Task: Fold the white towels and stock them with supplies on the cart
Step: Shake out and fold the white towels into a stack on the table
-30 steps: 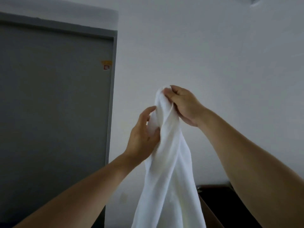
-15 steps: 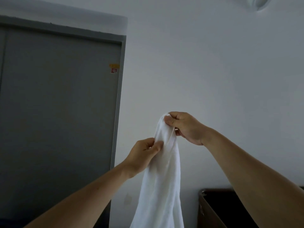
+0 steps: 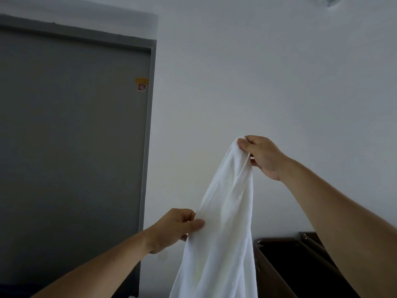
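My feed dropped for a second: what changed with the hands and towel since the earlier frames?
The left hand slid down the edge of the white towel, away from the right hand, and now pinches it lower, opening the cloth between them. The right hand still pinches the top corner; the towel still hangs, unfolded, beside the dark bin.

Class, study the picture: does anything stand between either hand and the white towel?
Nothing visible does. The right hand pinches the white towel at its top corner, and the left hand pinches its edge lower down.
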Demonstrator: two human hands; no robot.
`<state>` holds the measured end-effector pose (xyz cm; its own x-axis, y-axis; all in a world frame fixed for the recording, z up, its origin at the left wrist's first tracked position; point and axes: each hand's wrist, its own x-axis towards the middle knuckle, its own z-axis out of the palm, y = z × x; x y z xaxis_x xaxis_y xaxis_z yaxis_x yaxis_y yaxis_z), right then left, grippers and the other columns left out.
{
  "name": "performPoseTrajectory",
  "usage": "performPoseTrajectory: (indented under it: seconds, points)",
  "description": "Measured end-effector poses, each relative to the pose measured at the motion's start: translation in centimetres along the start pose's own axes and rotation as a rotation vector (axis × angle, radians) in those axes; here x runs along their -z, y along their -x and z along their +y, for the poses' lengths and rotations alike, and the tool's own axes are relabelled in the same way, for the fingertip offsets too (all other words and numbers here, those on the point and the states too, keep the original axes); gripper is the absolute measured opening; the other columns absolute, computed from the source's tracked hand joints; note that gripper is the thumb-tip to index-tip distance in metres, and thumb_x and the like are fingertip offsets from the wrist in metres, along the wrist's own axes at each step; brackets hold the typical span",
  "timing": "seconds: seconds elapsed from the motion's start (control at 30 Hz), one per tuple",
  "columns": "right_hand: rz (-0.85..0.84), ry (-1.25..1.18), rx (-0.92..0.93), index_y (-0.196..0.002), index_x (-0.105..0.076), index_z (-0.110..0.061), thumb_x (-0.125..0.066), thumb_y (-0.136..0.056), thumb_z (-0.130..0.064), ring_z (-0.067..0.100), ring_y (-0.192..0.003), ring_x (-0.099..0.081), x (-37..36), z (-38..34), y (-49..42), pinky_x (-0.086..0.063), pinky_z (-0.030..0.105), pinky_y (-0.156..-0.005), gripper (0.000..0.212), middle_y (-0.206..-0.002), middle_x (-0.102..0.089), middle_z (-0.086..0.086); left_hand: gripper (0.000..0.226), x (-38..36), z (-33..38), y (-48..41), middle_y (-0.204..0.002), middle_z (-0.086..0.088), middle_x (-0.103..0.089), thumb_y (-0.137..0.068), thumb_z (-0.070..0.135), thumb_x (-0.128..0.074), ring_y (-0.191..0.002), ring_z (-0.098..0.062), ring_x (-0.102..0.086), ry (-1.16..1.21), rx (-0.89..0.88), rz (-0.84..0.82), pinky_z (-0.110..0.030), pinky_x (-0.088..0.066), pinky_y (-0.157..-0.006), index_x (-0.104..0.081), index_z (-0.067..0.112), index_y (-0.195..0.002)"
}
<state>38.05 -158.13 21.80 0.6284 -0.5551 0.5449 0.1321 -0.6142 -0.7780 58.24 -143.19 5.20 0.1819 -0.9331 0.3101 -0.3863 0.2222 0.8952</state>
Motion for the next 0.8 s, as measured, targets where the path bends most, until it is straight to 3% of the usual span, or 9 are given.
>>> performPoseTrajectory:
  seconds: [0.07, 0.2, 0.3, 0.4, 0.47, 0.6, 0.73, 0.8]
  points:
    - [0.026, -0.003, -0.005, -0.101, -0.065, 0.003, -0.052, -0.104, -0.025, 0.018, -0.083, -0.063, 0.6, 0.5, 0.2, -0.055, 0.029, -0.075, 0.031, -0.09, -0.065, 0.005, 0.027, 0.4, -0.4, 0.0, -0.091, -0.006, -0.074, -0.088, 0.037, -0.071, -0.085, -0.019, -0.07, -0.051, 0.02, 0.008, -0.03, -0.056, -0.079, -0.069, 0.01, -0.085]
    - [0.133, -0.02, 0.036, -0.111, -0.054, 0.015, -0.053, -0.103, -0.026, 0.024, -0.086, -0.055, 1.7, 0.3, 0.5, -0.049, 0.038, -0.08, 0.042, -0.095, -0.057, 0.009, 0.033, 0.7, -1.8, 0.6, -0.079, 0.001, -0.07, -0.09, 0.038, -0.071, -0.076, -0.014, -0.066, -0.211, 0.073, 0.019, -0.03, -0.058, -0.079, -0.067, 0.005, -0.085]
    - [0.207, 0.006, 0.061, -0.104, -0.054, 0.015, -0.053, -0.102, -0.027, 0.023, -0.084, -0.045, 2.2, -0.2, 0.3, -0.039, 0.04, -0.076, 0.041, -0.094, -0.05, 0.005, 0.023, -0.6, -2.6, 0.9, -0.076, 0.001, -0.068, -0.087, 0.029, -0.077, -0.076, -0.014, -0.065, -0.091, 0.053, -0.01, -0.028, -0.056, -0.076, -0.067, 0.009, -0.081]
    - [0.232, 0.007, 0.059, -0.096, -0.06, 0.001, -0.054, -0.102, -0.027, 0.023, -0.083, -0.039, 2.4, -0.3, 0.2, -0.032, 0.038, -0.075, 0.029, -0.092, -0.044, 0.005, 0.017, -2.2, -2.6, 0.8, -0.072, 0.001, -0.067, -0.081, 0.021, -0.083, -0.07, -0.012, -0.063, 0.054, 0.034, -0.079, -0.023, -0.051, -0.068, -0.07, 0.019, -0.069]
    - [0.235, 0.002, 0.056, -0.099, -0.056, 0.013, -0.055, -0.102, -0.027, 0.023, -0.083, -0.04, 2.5, -0.1, 0.2, -0.033, 0.038, -0.075, 0.04, -0.093, -0.045, 0.005, 0.015, -2.7, -2.9, 0.7, -0.073, 0.0, -0.068, -0.081, 0.019, -0.083, -0.069, -0.013, -0.062, 0.08, 0.035, -0.106, -0.024, -0.049, -0.066, -0.074, 0.02, -0.069]
    - [0.251, 0.006, 0.035, -0.101, -0.053, 0.016, -0.055, -0.102, -0.026, 0.023, -0.084, -0.041, 3.1, 0.6, 0.3, -0.035, 0.039, -0.076, 0.042, -0.094, -0.045, 0.005, 0.01, -1.7, -3.3, 0.5, -0.076, -0.001, -0.07, -0.084, 0.021, -0.079, -0.07, -0.012, -0.06, 0.002, 0.033, -0.029, -0.023, -0.047, -0.066, -0.076, 0.019, -0.075]
    - [0.285, 0.012, 0.025, -0.104, -0.053, 0.017, -0.055, -0.101, -0.025, 0.024, -0.084, -0.045, 4.0, 1.1, 0.6, -0.039, 0.04, -0.077, 0.043, -0.093, -0.048, 0.006, 0.004, -0.3, -3.2, 0.2, -0.087, -0.003, -0.076, -0.087, 0.019, -0.077, -0.079, -0.015, -0.067, -0.02, 0.02, 0.104, -0.027, -0.052, -0.075, -0.078, 0.02, -0.09]
    - [0.299, 0.02, 0.018, -0.104, -0.054, 0.016, -0.056, -0.101, -0.026, 0.024, -0.084, -0.047, 4.5, 1.5, 0.6, -0.041, 0.04, -0.078, 0.042, -0.092, -0.05, 0.007, 0.03, 0.2, -3.0, 0.1, -0.084, -0.001, -0.074, -0.086, 0.019, -0.078, -0.08, -0.016, -0.067, -0.027, 0.015, 0.117, -0.027, -0.053, -0.077, -0.066, 0.023, -0.112]
